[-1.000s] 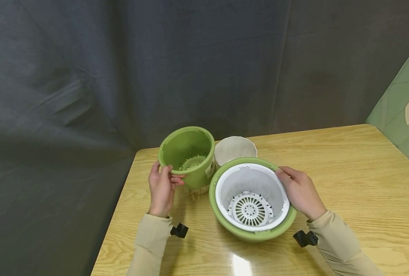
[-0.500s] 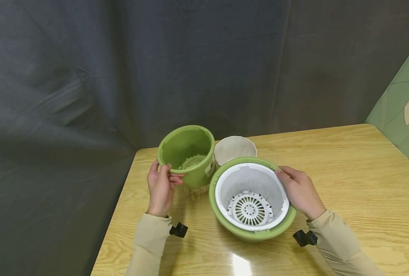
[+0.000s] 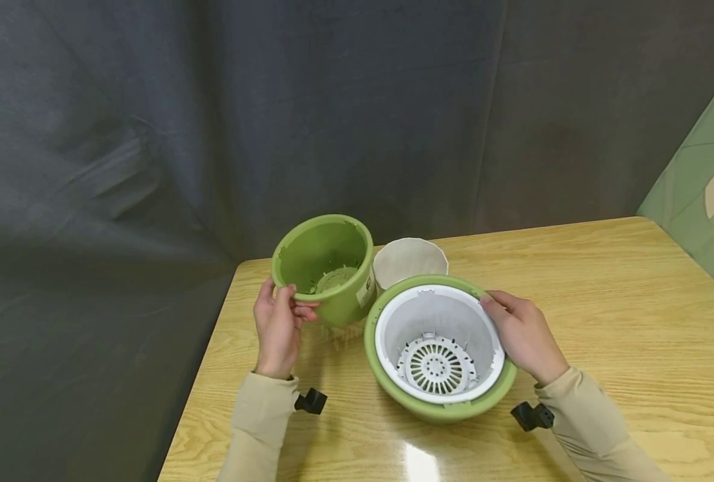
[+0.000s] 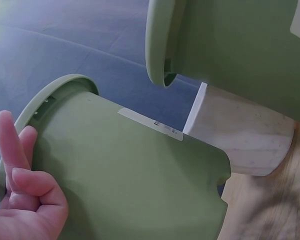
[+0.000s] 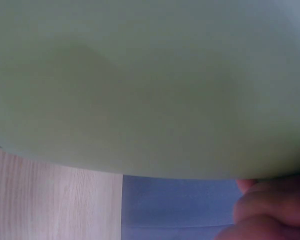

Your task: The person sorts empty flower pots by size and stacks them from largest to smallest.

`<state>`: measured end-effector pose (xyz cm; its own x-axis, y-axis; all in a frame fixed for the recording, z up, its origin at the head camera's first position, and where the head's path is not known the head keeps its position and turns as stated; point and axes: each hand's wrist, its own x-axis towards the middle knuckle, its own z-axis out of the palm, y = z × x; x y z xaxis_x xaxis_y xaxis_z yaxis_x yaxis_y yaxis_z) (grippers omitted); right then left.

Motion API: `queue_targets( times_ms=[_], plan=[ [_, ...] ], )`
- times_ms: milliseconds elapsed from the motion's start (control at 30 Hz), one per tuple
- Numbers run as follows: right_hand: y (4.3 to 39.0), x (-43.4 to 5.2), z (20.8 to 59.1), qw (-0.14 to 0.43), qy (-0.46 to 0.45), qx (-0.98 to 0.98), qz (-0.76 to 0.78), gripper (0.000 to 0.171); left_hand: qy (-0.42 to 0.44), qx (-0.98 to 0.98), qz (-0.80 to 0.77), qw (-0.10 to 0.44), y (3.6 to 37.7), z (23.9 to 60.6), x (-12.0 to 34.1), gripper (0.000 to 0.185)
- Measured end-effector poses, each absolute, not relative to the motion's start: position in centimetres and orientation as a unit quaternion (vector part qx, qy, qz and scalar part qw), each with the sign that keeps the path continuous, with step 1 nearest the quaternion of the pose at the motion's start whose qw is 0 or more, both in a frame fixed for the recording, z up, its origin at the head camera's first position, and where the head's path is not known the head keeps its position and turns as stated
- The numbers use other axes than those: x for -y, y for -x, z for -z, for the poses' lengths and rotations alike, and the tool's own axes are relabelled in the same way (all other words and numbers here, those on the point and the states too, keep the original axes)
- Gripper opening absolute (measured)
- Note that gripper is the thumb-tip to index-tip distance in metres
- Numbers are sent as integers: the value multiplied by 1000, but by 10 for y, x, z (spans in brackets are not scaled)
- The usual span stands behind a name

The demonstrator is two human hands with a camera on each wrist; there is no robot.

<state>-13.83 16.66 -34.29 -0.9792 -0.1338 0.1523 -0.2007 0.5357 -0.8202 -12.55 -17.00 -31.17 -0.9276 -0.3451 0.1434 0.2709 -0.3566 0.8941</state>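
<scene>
My left hand pinches the near-left rim of a green plastic flowerpot, thumb over the edge and fingers beneath. That pot tilts toward me, showing a slotted bottom inside and a pale label on its outer side. My right hand grips the right rim of a second green flowerpot, with a white flowerpot nested in it. The white one has a slotted base. In the left wrist view the first green pot's outer wall fills the lower part, and a green wall covers most of the right wrist view.
An off-white pot stands behind the two green ones at the table's back edge. The wood-grain table extends to the right. Dark cloth hangs behind and on the left, and a green patterned panel is at far right.
The left hand and its green flowerpot have shifted slightly up and to the left. The right hand and the nested flowerpots have stayed almost still.
</scene>
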Motion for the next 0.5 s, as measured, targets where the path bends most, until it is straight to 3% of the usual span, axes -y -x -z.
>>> queue_targets(
  times_ms=[500],
  plan=[
    [138, -166, 343, 37, -97, 875, -473, 51, -9, 532, 822, 201, 120, 302, 169, 44]
  ],
)
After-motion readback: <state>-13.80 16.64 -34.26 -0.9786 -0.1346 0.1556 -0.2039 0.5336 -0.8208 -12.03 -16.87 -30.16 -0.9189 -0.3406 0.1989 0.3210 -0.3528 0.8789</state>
